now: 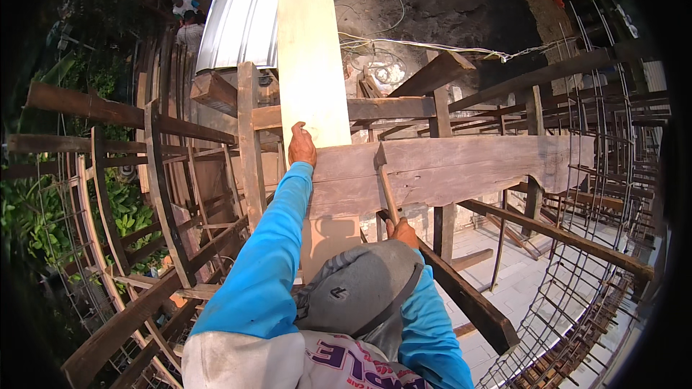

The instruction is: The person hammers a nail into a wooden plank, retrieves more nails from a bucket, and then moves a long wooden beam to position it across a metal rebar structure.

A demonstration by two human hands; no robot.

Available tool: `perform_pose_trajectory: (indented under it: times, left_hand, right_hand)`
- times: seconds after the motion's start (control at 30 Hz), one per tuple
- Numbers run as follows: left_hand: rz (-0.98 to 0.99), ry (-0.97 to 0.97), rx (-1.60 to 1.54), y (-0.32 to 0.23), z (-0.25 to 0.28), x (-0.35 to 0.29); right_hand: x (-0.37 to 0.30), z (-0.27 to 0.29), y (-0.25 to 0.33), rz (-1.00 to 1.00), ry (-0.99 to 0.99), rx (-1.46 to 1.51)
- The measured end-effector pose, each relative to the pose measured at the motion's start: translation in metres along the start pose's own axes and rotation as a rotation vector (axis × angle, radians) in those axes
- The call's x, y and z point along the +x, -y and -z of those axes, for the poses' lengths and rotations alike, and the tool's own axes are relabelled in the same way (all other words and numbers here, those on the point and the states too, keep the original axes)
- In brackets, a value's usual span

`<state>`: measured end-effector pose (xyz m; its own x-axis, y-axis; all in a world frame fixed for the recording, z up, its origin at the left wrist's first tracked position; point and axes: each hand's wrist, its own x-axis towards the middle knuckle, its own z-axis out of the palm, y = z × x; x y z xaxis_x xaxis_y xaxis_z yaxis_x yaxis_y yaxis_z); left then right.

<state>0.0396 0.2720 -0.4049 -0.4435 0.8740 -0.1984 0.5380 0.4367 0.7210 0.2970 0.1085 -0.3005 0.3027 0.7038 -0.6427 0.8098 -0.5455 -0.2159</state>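
My left arm, in a blue sleeve, reaches forward to a long pale board (310, 50). At the board's near left corner, my left hand (302, 145) is closed with bent fingers on its edge. The pale board meets a wide brown plank (461, 173) that runs across in front of me to the right. Low and to the right, my right hand (404, 233) grips the wooden handle of a hammer (388, 191). Its dark head is over the brown plank; whether it touches the wood I cannot tell. Grey cloth (360, 284) covers the area between my arms.
Dark timber beams (396, 108) and posts form an open frame around me. Steel rebar (569, 288) stands at the right above a pale tiled floor (497, 266). Corrugated metal sheets (239, 25) lie beyond. A person (190, 29) is at the far left. Cables (447, 48) stretch across the back.
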Motion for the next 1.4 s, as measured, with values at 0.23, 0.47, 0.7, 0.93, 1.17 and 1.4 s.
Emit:
perform_pose_trajectory:
  times: [0.23, 0.47, 0.7, 0.93, 1.17, 1.4]
  left_hand:
    - [0.358, 0.117, -0.963, 0.000, 0.013, 0.023]
    - [0.274, 0.333, -1.402, 0.033, 0.035, 0.029]
    - [0.309, 0.317, -0.878, 0.008, 0.011, 0.026]
    - [-0.166, -0.261, -0.254, 0.038, -0.016, 0.044]
    - [0.118, -0.014, -0.475, 0.021, -0.008, 0.030]
    - [-0.163, -0.174, -0.662, 0.035, -0.013, 0.044]
  right_hand:
    - [0.009, 0.000, -0.016, 0.029, 0.013, 0.051]
    - [0.005, -0.004, -0.006, 0.051, 0.023, 0.046]
    - [0.014, -0.030, -0.030, 0.199, -0.174, 0.121]
    - [0.011, -0.031, -0.020, 0.190, -0.163, 0.111]
    - [0.009, -0.032, -0.023, 0.142, -0.164, 0.125]
    - [0.011, -0.035, -0.023, 0.176, -0.145, 0.180]
